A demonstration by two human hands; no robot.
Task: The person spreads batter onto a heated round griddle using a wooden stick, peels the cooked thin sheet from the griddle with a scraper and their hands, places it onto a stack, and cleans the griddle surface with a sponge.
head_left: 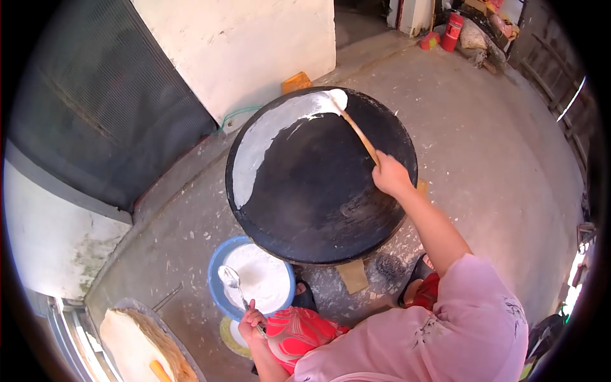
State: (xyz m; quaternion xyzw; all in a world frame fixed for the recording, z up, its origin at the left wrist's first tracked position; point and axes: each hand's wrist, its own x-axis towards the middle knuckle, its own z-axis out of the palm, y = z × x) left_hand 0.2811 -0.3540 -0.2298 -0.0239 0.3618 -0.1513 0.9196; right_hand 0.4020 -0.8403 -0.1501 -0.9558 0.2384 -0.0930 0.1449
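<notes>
My right hand (391, 173) is closed around the handle of a wooden batter spreader (358, 132), whose far end lies in white batter at the griddle's back rim. A band of batter (251, 143) curves along the left and back of the large round black griddle (305, 191); the rest of its surface is dark. In my left hand (253, 321) is a metal ladle (230, 277), its bowl over a blue basin (215, 260) of white batter (261, 274). The basin stands on the floor in front of the griddle, to the left.
At lower left a stack of thin flatbreads (130, 337) lies on a tray, with an orange-yellow object (159, 369) on top. A yellowish bowl (234, 344) sits partly under the basin. A white wall (242, 51) stands behind the griddle; a red canister (452, 32) is at upper right.
</notes>
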